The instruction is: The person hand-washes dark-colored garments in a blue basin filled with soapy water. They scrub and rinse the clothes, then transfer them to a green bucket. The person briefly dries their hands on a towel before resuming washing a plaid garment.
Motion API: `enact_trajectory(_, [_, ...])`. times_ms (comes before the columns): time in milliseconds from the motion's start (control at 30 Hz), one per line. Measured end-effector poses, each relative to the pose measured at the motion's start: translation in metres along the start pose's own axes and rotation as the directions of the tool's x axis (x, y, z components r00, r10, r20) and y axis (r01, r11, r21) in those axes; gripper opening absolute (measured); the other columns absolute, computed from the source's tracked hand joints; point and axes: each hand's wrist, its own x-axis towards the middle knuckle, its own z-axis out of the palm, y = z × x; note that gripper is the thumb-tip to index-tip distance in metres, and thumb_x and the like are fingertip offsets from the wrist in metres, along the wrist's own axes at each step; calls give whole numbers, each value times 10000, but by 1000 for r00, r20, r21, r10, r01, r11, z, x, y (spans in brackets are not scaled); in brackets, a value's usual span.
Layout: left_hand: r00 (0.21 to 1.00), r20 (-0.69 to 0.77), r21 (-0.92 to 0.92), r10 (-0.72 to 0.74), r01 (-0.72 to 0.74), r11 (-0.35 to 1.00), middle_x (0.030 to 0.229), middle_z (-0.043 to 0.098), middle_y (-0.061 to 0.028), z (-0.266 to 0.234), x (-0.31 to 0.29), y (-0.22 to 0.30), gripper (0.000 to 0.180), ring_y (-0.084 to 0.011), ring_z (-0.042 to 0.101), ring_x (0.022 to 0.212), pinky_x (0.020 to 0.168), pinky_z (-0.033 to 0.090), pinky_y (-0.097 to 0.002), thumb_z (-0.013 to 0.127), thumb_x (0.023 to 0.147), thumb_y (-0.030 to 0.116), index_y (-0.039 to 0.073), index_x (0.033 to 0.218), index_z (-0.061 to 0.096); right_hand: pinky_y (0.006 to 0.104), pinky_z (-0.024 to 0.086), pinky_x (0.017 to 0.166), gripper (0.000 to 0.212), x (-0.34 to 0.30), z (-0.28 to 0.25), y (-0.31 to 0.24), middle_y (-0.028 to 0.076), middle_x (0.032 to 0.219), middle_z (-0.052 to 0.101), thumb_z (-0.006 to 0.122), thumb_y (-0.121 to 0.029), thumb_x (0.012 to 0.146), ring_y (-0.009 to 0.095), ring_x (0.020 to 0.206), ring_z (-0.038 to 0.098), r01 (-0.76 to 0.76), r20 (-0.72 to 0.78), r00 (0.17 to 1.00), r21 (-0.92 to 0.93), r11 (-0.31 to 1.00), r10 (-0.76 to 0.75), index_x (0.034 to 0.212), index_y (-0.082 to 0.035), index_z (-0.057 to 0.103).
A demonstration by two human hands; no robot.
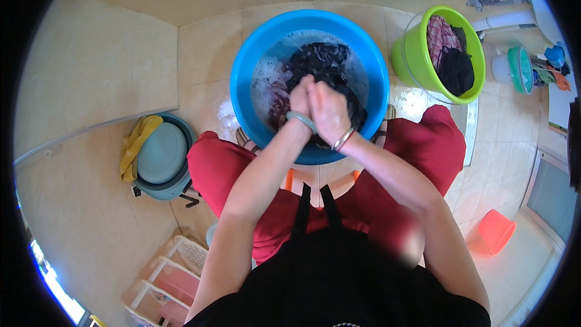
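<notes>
The 2 hands meet inside the near edge of the blue basin [239,54], pressed together, the left hand [299,102] touching the right hand [330,110]. Their fingers are bent and partly hidden, so what lies between the palms cannot be told. The 2 wrists stand apart, the right wrist [342,137] nearer the body than the left wrist [298,123]. The left forearm [266,169] slants inward from a bent elbow; the right forearm [387,169] slants inward the other way, at a flatter angle. The 2 arms are bare. The 2 knees are bent and spread wide, near the basin's left and right edges.
</notes>
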Motion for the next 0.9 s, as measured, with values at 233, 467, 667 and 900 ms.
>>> enact_trajectory(233, [822, -534, 222, 197, -88, 971, 797, 641, -27, 50, -12, -21, 205, -182, 622, 737, 691, 510, -330, 555, 905, 300, 126, 819, 621, 474, 479, 570, 333, 19, -4, 44, 229, 675, 578, 461, -238, 959, 415, 673, 597, -12, -2, 1000, -19, 1000, 12, 713, -27, 537])
enact_trajectory(467, [846, -486, 255, 217, -101, 962, 867, 661, -65, 58, -15, -19, 241, -195, 623, 778, 746, 498, -350, 543, 916, 276, 72, 888, 668, 495, 492, 597, 314, 18, -1, 35, 240, 709, 592, 448, -261, 957, 418, 703, 610, -154, -9, 988, -114, 982, 154, 788, -16, 548])
enact_trajectory(667, [935, -348, 13, 67, -67, 998, 583, 434, 36, 57, -25, 12, 342, -156, 458, 583, 586, 406, -327, 545, 920, 330, 182, 624, 456, 475, 452, 564, 226, 0, -7, -9, 237, 716, 538, 492, -166, 952, 425, 645, 566, 184, -28, 983, 78, 980, -182, 787, -11, 501])
enact_trajectory(900, [934, -327, 329, 144, -30, 944, 928, 659, -7, 87, -39, 3, 251, -82, 571, 813, 755, 453, -240, 599, 911, 218, 1, 1005, 682, 417, 501, 696, 200, 16, 12, 118, 206, 849, 652, 531, -224, 946, 329, 760, 643, -392, 39, 919, 202, 898, 393, 1040, -52, 572])
